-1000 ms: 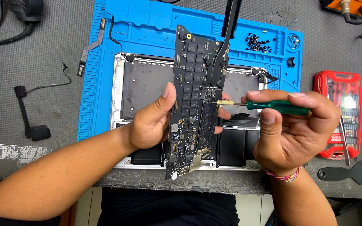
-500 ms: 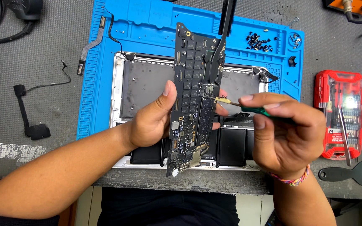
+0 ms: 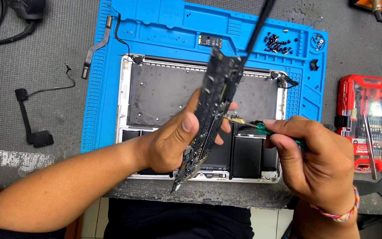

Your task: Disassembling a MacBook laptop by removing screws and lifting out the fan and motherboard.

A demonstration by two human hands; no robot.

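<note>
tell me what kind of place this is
Most likely an electronics repair bench. A blue repair mat holds an opened laptop shell, loose screws sit in the mat's tray, and a red screwdriver bit set lies beside it. The left hand holds a circuit board.

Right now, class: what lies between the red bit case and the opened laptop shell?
In the head view, the right hand holding a green-handled tool fills that stretch between red bit case and laptop shell.
</note>
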